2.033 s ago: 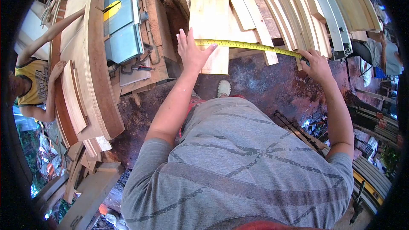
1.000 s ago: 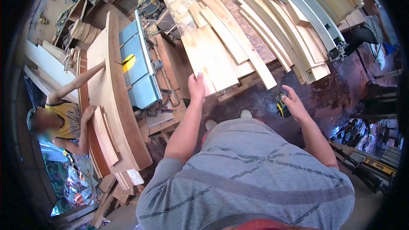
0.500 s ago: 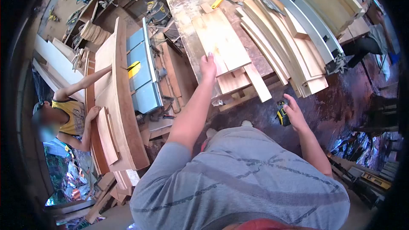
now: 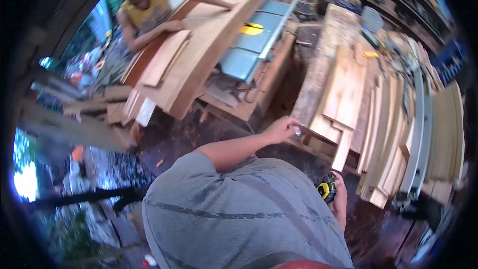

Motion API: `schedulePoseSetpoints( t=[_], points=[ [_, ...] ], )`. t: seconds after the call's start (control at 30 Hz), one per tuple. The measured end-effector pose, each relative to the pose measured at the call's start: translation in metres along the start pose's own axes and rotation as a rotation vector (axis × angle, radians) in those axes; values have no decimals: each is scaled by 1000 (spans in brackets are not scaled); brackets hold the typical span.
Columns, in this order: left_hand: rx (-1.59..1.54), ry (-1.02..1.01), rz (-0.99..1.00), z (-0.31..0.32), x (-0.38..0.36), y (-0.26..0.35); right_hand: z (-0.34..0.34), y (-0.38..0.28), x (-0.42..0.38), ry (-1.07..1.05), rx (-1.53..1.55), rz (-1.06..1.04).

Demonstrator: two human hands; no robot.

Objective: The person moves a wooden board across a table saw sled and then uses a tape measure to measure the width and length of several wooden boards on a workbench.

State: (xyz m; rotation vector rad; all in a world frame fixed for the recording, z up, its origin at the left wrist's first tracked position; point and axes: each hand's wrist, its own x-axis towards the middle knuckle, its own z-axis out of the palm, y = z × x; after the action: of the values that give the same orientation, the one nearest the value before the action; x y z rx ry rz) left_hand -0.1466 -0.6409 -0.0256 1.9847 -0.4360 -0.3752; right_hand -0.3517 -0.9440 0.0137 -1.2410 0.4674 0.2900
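Note:
My right hand (image 4: 340, 197) is closed around a black and yellow tape measure (image 4: 326, 189), held low beside my shirt. My left hand (image 4: 283, 130) is at the near left corner of the worktable (image 4: 321, 55), slightly blurred, its fingers loosely bent and apart with nothing visible in them. Just beyond it lies a stack of pale wooden boards (image 4: 343, 97) on the tabletop. A narrow strip of wood (image 4: 342, 152) sticks out past the near edge.
At left, a person in a yellow top (image 4: 139, 7) rests both arms on a large wooden panel (image 4: 219, 35). Beside it stands a blue-topped table saw (image 4: 244, 52) with a yellow insert. Long planks (image 4: 391, 129) and a metal rail (image 4: 417, 119) lie at right.
My left hand has come off the boards and back to the table's corner. The view has swung left. The tape measure stays in my right hand, now closer to my body.

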Motion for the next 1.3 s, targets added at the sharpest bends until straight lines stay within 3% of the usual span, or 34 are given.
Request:
schedulePoseSetpoints(
  t=[0.1,0.2,0.27,0.37,0.4,0.47,0.5,0.57,0.67,0.73,0.8,0.83,0.87,0.93,0.97,1.0,1.03,1.07,1.1,1.13,1.2,1.3],
  points=[
    [-152,-164,-75,-19,-33,30,47,-21,28,-178,313,56],
    [-175,-253,-37,-43,-57,53,96,-37,60,-446,283,4],
    [-183,-225,-11,-65,-70,65,137,-56,69,-494,127,-29],
    [-264,-213,22,-83,-82,44,194,-59,93,-455,-546,-387],
    [-275,-199,29,-91,-89,38,216,-67,90,-463,-564,-387],
    [-44,70,-29,-114,-105,26,267,-79,79,-418,-920,-445],
    [-285,111,-91,-126,-113,20,289,-80,77,-400,-977,-459],
    [-345,119,-76,-162,-134,5,335,-80,74,-464,-1067,-491],
    [-347,88,-58,-246,-175,0,411,-68,70,-563,-1174,-482],
    [-440,98,-158,-315,-204,-15,461,-48,68,-619,-1233,-652],
    [-631,182,-340,-401,-232,-56,500,-34,68,-591,-1252,-585],
    [-613,341,-339,-445,-251,-73,509,-25,73,-597,-1298,-499],
    [-616,349,-288,-491,-265,-106,513,-14,79,-600,-1337,-419],
    [-695,206,-99,-567,-289,-173,509,2,87,-570,-1288,-412],
    [-653,352,-109,-591,-291,-184,512,5,86,-570,-1212,-251],
    [-402,565,-258,-613,-279,-219,514,9,83,-566,-1127,-92],
    [-74,750,-354,-629,-265,-247,524,4,79,-562,-1129,-96],
    [132,828,-406,-643,-252,-259,533,2,78,-565,-1175,-186],
    [344,901,-447,-651,-240,-269,544,-3,73,-519,-1196,-140],
    [346,878,-436,-658,-230,-273,564,-16,67,-472,-1217,-100],
    [462,632,-629,-664,-212,-274,584,-25,64,-428,-1217,-180],
    [378,561,-561,-663,-210,-280,592,-33,63,-356,-1243,-167]
  ],
)
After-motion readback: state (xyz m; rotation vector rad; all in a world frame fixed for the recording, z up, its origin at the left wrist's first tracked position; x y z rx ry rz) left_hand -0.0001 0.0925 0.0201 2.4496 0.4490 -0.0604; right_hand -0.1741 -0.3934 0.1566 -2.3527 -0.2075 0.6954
